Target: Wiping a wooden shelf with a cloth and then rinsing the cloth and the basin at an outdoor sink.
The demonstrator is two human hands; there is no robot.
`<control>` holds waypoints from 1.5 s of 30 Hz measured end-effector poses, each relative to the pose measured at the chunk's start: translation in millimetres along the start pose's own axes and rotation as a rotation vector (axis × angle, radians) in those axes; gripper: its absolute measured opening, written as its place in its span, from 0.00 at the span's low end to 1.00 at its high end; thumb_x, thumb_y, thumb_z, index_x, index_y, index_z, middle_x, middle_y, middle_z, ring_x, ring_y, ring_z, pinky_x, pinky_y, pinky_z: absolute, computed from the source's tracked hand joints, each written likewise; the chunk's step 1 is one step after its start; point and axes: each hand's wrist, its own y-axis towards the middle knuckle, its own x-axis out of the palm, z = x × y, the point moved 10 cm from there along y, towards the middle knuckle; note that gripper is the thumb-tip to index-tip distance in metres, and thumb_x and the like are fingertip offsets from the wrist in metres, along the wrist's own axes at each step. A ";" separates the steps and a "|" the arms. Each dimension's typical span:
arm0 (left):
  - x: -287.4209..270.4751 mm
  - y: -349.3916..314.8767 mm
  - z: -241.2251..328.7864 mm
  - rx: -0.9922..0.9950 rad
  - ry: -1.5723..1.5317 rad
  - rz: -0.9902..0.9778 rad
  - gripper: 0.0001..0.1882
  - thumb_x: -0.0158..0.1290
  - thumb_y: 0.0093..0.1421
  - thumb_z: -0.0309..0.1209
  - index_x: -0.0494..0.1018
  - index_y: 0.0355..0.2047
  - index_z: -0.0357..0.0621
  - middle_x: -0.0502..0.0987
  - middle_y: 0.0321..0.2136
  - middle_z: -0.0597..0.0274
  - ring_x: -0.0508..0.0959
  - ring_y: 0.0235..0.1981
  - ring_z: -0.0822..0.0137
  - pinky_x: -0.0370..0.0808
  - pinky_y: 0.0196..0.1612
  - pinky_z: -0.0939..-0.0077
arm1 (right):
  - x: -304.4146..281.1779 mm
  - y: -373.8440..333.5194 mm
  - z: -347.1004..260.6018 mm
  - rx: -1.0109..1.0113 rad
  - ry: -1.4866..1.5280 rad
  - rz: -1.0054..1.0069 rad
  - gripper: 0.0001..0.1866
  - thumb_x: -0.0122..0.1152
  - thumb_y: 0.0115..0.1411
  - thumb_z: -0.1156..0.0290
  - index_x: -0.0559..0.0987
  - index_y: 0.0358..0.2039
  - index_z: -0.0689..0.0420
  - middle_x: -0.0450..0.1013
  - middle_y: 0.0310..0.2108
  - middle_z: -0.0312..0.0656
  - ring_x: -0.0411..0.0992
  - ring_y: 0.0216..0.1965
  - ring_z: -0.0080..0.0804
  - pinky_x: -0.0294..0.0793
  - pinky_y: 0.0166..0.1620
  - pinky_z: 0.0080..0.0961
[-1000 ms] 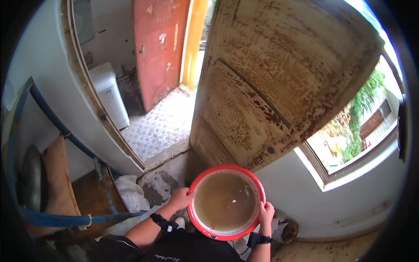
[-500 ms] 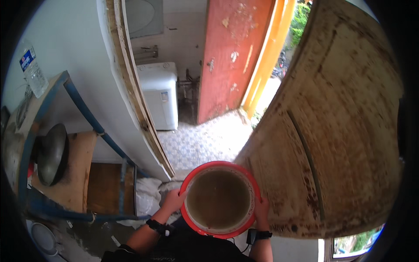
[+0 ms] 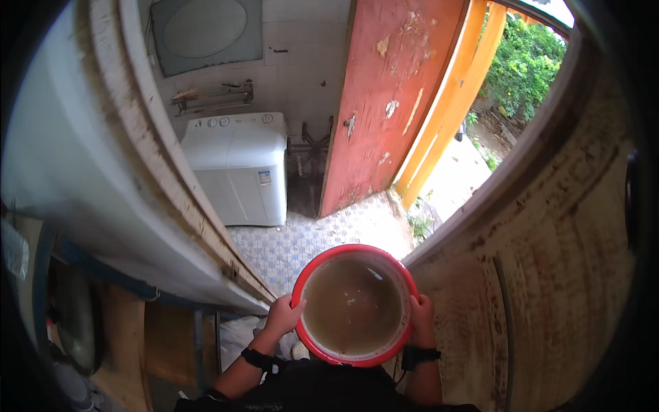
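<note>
A round basin (image 3: 307, 340) with a red rim and pale inside is held level in front of my body. Murky brownish water (image 3: 353, 305) fills much of it, with a few bright glints on the surface. My left hand (image 3: 283, 316) grips the rim on the left side. On the opposite side, my right hand (image 3: 421, 319) has hold of the rim too, its fingers partly hidden beneath the basin. Dark bands circle both wrists.
Ahead, a doorway with a worn wooden frame (image 3: 226, 250) opens onto a blue-and-white tiled floor (image 3: 264, 250). Beyond stand a white washing machine (image 3: 237, 172) and a peeling red door (image 3: 384, 103). A stained wooden door (image 3: 549, 288) is at right; a shelf with a wok (image 3: 75, 319) at left.
I have moved forward toward the doorway, carrying the basin. The washing machine and red door look nearer, and more greenery shows outside. Both hands keep their hold.
</note>
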 end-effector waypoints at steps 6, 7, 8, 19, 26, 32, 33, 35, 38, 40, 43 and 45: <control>-3.8 107.9 30.1 -0.010 0.161 0.112 0.18 0.56 0.61 0.42 0.77 0.33 0.35 0.80 0.27 0.43 0.82 0.31 0.49 0.76 0.35 0.58 | 49.7 139.1 -24.1 -0.131 0.084 -0.131 0.11 0.60 0.62 0.70 0.78 0.29 0.66 0.73 0.23 0.32 0.68 0.25 0.18 0.68 0.28 0.22; 2.4 116.3 25.9 -0.033 0.172 0.132 0.18 0.56 0.61 0.42 0.77 0.33 0.35 0.80 0.27 0.43 0.82 0.31 0.49 0.76 0.35 0.58 | 55.6 155.8 -29.9 -0.125 0.092 -0.161 0.11 0.60 0.62 0.70 0.78 0.29 0.66 0.73 0.23 0.32 0.68 0.25 0.18 0.68 0.28 0.22; 7.1 129.3 22.6 -0.039 0.076 0.147 0.19 0.56 0.61 0.42 0.77 0.33 0.35 0.80 0.27 0.43 0.82 0.31 0.49 0.76 0.35 0.58 | 59.1 175.7 -38.3 -0.116 0.099 -0.138 0.11 0.60 0.61 0.70 0.77 0.26 0.66 0.71 0.21 0.33 0.67 0.24 0.17 0.67 0.27 0.22; 28.7 317.2 115.4 0.033 0.144 0.139 0.15 0.54 0.63 0.37 0.75 0.33 0.33 0.80 0.25 0.46 0.82 0.29 0.54 0.74 0.33 0.61 | 86.9 360.5 -80.9 -0.031 0.219 -0.097 0.11 0.58 0.60 0.68 0.74 0.28 0.64 0.69 0.21 0.36 0.65 0.24 0.21 0.66 0.28 0.25; 72.4 462.2 153.1 0.142 0.091 0.036 0.13 0.54 0.63 0.34 0.76 0.35 0.33 0.81 0.29 0.45 0.82 0.32 0.56 0.75 0.38 0.63 | 78.6 446.4 -106.7 0.047 0.018 0.042 0.12 0.55 0.54 0.67 0.71 0.25 0.65 0.68 0.20 0.38 0.65 0.24 0.23 0.68 0.29 0.29; 135.5 557.9 206.3 0.127 0.027 -0.105 0.12 0.54 0.63 0.32 0.76 0.36 0.33 0.81 0.29 0.50 0.81 0.31 0.63 0.75 0.38 0.65 | 35.4 514.5 -68.0 0.136 -0.109 0.268 0.17 0.58 0.49 0.61 0.74 0.26 0.66 0.70 0.21 0.50 0.70 0.24 0.36 0.71 0.32 0.35; 144.8 581.3 214.2 0.134 0.001 -0.155 0.11 0.54 0.63 0.32 0.75 0.35 0.33 0.81 0.28 0.51 0.81 0.31 0.64 0.75 0.37 0.66 | 33.0 522.9 -76.3 0.137 -0.090 0.302 0.17 0.58 0.49 0.61 0.75 0.26 0.66 0.71 0.21 0.50 0.71 0.25 0.37 0.71 0.33 0.35; 166.8 623.3 227.6 0.153 -0.018 -0.231 0.11 0.54 0.64 0.32 0.75 0.34 0.33 0.81 0.28 0.51 0.80 0.30 0.65 0.75 0.36 0.67 | 25.0 536.2 -73.4 0.151 -0.054 0.387 0.16 0.59 0.51 0.62 0.77 0.28 0.66 0.73 0.22 0.50 0.73 0.25 0.37 0.73 0.33 0.35; 206.4 667.0 252.4 0.219 -0.076 -0.312 0.11 0.52 0.65 0.31 0.74 0.34 0.33 0.80 0.27 0.52 0.80 0.29 0.65 0.74 0.35 0.67 | 1.6 553.7 -97.1 0.154 -0.225 0.430 0.19 0.64 0.56 0.58 0.80 0.31 0.65 0.76 0.23 0.51 0.77 0.26 0.39 0.75 0.33 0.36; 240.6 689.6 283.6 0.246 -0.066 -0.354 0.11 0.52 0.65 0.31 0.74 0.34 0.33 0.81 0.27 0.52 0.80 0.29 0.65 0.74 0.35 0.67 | -18.9 565.1 -85.7 0.193 -0.237 0.494 0.19 0.64 0.56 0.58 0.80 0.31 0.65 0.76 0.23 0.51 0.77 0.26 0.40 0.75 0.33 0.36; 285.9 735.0 316.5 0.310 -0.040 -0.399 0.11 0.52 0.66 0.31 0.74 0.34 0.32 0.81 0.28 0.52 0.81 0.30 0.66 0.75 0.36 0.67 | -36.9 590.5 -83.9 0.247 -0.163 0.584 0.18 0.64 0.56 0.58 0.80 0.30 0.64 0.77 0.25 0.52 0.77 0.28 0.43 0.75 0.33 0.36; 324.7 757.2 327.4 0.254 -0.045 -0.462 0.10 0.52 0.66 0.30 0.75 0.35 0.32 0.82 0.28 0.52 0.81 0.32 0.66 0.76 0.37 0.66 | -59.6 603.8 -84.6 0.225 -0.202 0.661 0.17 0.64 0.57 0.59 0.80 0.30 0.64 0.76 0.25 0.53 0.78 0.28 0.45 0.75 0.34 0.37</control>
